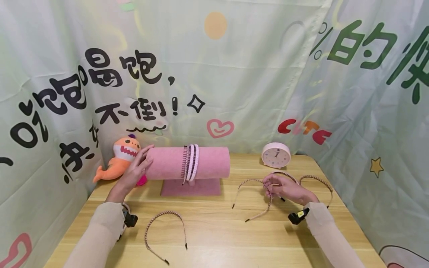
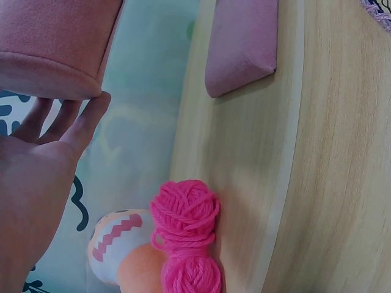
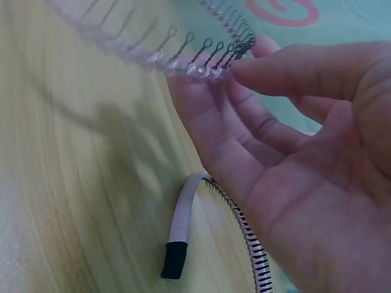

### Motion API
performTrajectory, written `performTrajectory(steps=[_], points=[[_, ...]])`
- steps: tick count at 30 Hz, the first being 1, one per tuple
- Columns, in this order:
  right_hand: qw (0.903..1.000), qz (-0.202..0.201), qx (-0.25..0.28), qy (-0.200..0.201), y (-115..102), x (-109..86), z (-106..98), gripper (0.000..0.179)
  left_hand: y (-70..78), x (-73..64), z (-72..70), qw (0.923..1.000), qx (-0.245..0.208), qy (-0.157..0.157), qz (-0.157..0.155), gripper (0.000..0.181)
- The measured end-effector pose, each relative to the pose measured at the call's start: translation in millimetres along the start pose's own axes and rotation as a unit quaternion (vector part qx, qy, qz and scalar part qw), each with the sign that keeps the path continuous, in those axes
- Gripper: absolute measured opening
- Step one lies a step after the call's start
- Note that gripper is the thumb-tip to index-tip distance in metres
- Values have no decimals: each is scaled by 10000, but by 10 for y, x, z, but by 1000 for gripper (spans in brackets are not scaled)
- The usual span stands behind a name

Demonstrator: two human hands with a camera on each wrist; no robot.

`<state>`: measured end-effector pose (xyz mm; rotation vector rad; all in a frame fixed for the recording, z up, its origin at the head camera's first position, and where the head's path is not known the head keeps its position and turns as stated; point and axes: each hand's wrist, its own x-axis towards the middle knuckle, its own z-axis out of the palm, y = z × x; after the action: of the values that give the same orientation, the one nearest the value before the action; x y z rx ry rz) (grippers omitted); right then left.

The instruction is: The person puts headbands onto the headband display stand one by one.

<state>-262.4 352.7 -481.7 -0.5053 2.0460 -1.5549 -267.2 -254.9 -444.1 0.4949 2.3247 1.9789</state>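
Note:
My left hand (image 1: 134, 172) rests its fingertips on the left end of a pink padded roll stand (image 1: 214, 162). In the left wrist view, those fingers (image 2: 88, 122) reach up to the rim of the roll. Several headbands (image 1: 191, 163), some white and one with dark comb teeth, are looped around the middle of the roll. On the right, my right hand (image 1: 289, 189) pinches a beaded headband (image 1: 250, 180) between thumb and fingers. The right wrist view shows its clear beads and dark wire loops (image 3: 192, 58) at the fingertips.
Two more headbands lie beside my right hand, one a toothed headband (image 3: 241, 220) partly behind it, the other a braided headband (image 1: 315, 176). Another headband (image 1: 164, 213) lies at front left. A shark plush (image 1: 124, 160), pink yarn (image 2: 186, 226) and a round clock (image 1: 276, 155) stand along the back.

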Motion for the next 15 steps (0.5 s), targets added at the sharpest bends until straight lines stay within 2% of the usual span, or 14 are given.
performTrajectory(steps=[8,15], points=[[9996,31,-51,273,-9,-4,40,44,8,-4,1,10000,47,6,-6,61],[9992,-131,-97,364,28,4,69,46,4,-14,-3,10000,56,11,-10,61]])
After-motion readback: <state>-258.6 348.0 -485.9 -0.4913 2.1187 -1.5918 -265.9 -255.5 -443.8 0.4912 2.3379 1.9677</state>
